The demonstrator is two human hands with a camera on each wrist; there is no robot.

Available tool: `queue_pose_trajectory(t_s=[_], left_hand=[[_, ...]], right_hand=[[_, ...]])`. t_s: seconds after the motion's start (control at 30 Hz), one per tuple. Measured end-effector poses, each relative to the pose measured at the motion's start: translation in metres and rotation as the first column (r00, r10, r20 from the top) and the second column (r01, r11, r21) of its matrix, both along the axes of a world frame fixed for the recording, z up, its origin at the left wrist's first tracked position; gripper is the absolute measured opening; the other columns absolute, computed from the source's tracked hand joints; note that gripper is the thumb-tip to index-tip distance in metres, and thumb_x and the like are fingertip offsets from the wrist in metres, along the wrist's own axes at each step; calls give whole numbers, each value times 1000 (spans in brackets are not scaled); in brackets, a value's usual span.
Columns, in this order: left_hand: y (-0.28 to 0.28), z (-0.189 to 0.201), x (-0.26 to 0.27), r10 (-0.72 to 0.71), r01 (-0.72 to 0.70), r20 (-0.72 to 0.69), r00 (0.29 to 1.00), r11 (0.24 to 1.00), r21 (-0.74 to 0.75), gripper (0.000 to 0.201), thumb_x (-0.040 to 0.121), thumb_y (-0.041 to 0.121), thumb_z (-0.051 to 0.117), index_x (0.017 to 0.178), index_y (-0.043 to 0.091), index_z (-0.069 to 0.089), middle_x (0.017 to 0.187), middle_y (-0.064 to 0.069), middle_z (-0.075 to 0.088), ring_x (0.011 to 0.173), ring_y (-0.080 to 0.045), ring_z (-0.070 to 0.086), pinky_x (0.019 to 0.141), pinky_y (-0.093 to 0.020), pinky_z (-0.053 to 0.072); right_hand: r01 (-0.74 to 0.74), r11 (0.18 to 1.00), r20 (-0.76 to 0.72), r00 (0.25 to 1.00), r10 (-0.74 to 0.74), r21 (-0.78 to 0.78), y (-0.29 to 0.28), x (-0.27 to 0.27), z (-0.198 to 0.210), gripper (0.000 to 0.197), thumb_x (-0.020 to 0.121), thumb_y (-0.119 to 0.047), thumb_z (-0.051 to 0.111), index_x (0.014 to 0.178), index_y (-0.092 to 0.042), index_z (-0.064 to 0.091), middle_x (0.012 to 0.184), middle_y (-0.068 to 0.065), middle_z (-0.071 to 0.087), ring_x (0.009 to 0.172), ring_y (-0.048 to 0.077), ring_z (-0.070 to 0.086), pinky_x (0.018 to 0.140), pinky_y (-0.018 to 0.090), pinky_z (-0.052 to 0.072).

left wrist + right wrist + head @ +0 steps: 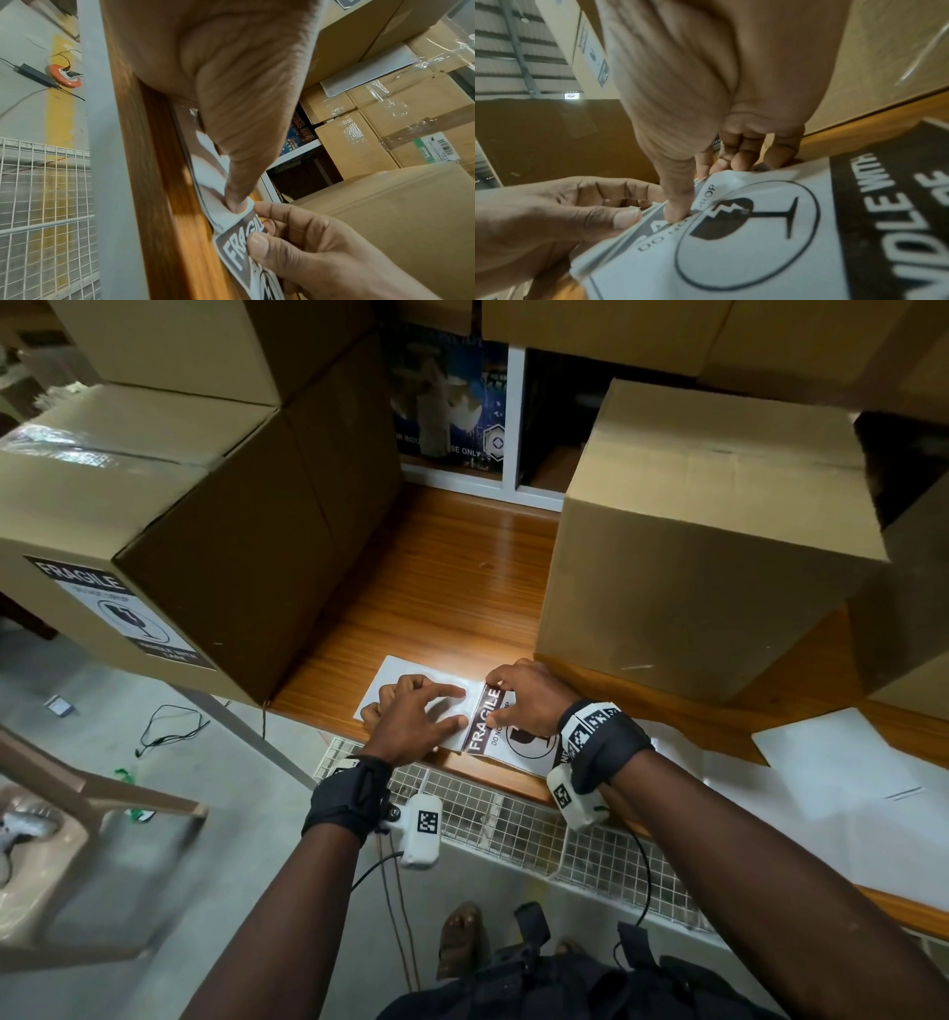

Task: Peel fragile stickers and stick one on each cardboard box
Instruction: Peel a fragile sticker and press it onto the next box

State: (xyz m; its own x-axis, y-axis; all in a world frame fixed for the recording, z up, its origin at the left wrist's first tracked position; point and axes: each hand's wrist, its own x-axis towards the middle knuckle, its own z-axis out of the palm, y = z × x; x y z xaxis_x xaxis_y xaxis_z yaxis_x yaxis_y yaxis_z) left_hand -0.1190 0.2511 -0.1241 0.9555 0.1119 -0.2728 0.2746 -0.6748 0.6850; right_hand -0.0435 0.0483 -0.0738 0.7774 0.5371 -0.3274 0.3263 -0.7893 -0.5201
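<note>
On the wooden bench (447, 567) between two cardboard boxes (708, 541), my left hand (411, 716) presses flat on the backing sheet (395, 672) while my right hand (524, 701) pinches the fragile sticker (485, 719) edge.

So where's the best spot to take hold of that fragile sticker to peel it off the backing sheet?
Probably at the FRAGILE-band edge of the sticker, coming from the left. That edge is already lifted off the backing sheet, and the right hand pinches it there. The left hand presses the sheet flat beside it, so pulling toward the right should peel it cleanly.
</note>
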Motion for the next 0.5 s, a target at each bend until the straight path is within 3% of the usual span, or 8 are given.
queue_pose_trajectory(t_s=[0.13,0.2,0.37,0.5], left_hand=[[2,-5,-1,-1,2,11,1000,1000,-24,35,68,69,72,96,78,53,127,8,36,131,-23,33,112,-56,37],[2,-6,0,-5,5,20,1000,999,-32,35,71,65,73,95,79,53,127,7,36,131,-23,33,112,-56,37],[1,-10,1,13,-10,30,999,995,-102,44,55,81,62,98,76,56,122,9,36,132,-23,39,111,-51,42],[3,-15,2,4,1,50,999,996,-85,46,56,84,61,101,75,56,124,10,37,131,-23,41,112,-53,39]], right_hand=[[32,999,-17,999,-31,29,5,7,3,48,84,-26,82,128,-16,64,126,5,62,118,22,57,95,39,53],[58,997,-48,997,-55,50,6,9,3,45,84,-22,82,125,-15,66,124,4,64,114,21,60,90,35,55],[89,992,-63,995,-84,89,7,8,6,42,84,-16,81,123,-13,66,121,4,64,107,19,62,84,34,56],[123,983,-43,992,-119,134,5,6,-1,39,84,-15,82,119,-12,68,116,3,66,101,16,62,71,24,48]])
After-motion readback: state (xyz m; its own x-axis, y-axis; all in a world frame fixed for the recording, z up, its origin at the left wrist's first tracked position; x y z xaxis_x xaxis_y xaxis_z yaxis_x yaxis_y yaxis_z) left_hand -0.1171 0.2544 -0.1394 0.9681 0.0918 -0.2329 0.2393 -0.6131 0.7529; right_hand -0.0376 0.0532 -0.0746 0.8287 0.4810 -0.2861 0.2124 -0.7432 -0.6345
